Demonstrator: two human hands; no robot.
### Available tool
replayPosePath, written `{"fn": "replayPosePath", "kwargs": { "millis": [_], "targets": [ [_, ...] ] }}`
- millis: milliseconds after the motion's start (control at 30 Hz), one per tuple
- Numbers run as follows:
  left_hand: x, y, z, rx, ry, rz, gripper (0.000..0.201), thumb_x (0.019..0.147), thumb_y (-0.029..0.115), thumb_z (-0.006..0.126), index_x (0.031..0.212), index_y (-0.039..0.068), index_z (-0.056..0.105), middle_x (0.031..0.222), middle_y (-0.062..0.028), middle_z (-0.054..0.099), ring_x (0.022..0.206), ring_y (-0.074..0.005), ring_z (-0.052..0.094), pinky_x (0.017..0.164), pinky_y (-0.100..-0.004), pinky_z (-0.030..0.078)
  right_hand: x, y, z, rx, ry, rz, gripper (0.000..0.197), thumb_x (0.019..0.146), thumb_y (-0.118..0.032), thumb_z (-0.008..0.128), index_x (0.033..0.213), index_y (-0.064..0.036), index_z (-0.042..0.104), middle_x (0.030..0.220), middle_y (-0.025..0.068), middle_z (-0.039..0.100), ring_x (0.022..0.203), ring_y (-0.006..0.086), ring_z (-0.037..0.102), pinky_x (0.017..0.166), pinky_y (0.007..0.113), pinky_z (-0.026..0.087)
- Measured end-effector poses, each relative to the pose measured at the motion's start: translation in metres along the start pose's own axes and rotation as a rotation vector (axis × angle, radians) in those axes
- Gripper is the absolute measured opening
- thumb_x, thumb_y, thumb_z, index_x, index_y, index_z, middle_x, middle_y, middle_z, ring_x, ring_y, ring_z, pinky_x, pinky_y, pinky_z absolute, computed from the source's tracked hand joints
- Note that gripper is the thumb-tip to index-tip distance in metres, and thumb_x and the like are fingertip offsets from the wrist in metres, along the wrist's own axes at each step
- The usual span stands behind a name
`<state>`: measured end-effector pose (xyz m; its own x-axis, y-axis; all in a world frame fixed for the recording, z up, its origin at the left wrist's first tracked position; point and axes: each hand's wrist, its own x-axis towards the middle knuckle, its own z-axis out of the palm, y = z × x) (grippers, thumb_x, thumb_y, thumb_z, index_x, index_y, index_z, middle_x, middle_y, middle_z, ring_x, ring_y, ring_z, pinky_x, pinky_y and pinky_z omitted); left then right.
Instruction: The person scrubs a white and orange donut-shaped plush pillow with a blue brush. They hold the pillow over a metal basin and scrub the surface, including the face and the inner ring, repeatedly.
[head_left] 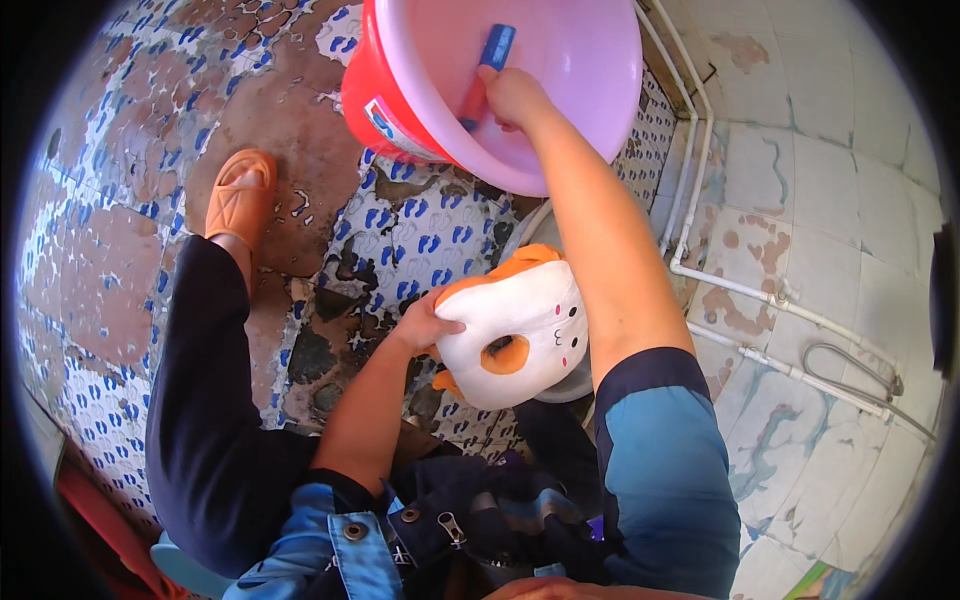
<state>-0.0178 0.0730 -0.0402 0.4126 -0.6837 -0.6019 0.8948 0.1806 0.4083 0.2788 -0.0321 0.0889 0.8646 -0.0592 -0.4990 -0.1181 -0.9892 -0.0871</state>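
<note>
- Plush cushion (530, 365), qty 1: wht w/ orange patches, stitched face, hole thru middle; held tilted, near ctr, low, just left of R forearm.
- L hand (425, 322): closed on cushion's left edge, thumb on top; fingers underneath, mostly hidden.
- R hand (515, 100): wrapped round narrow blue-and-red bar (498, 45), over inside of basin; fingertips partly hidden.
- Basin (590, 80), pink inside, red outer wall: far side, ctr-right. Can't tell if bar touches it.
- Handling, cushion (est.): light, soft, squashy; not fragile; prob. heavier & floppier if wet. Best hold: outer rim, or fingers thru hole; avoid tugging ears.
- Handling, bar (est.): stiff, light, maybe slippery if wet; grip mid-length.
- Misc.: orange slipper (240, 200) on patchy floor (440, 240), left; wht pipes (735, 285) along wall, right.
</note>
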Motion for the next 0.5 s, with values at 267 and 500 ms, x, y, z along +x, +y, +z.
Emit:
{"fn": "replayPosePath", "kwargs": {
  "millis": [267,500],
  "targets": [
    [0.016,-0.031,-0.012,0.011,0.005,0.039,0.073,0.071,-0.004,0.071,0.136,0.009,0.041,0.120,-0.0089,0.058,0.107,-0.0221,0.057,0.094,-0.0374,0.046,0.003,0.030,-0.002,0.898,0.214,0.128,0.029,0.094,-0.026,0.046,0.088,-0.0021,0.060,0.064,0.0064,0.058,0.052,0.0227,0.058,0.047,0.036,0.049],
    [0.019,-0.033,-0.013,0.002,-0.021,0.057,0.070,0.070,-0.006,0.069,0.133,0.009,0.043,0.120,-0.0099,0.058,0.108,-0.0240,0.058,0.090,-0.0414,0.049,-0.010,0.072,-0.028,-0.092,0.061,0.144,0.025,0.088,-0.017,0.046,0.103,-0.0024,0.060,0.085,0.0240,0.064,0.071,0.0330,0.065,0.062,0.042,0.051]
  ]
}}
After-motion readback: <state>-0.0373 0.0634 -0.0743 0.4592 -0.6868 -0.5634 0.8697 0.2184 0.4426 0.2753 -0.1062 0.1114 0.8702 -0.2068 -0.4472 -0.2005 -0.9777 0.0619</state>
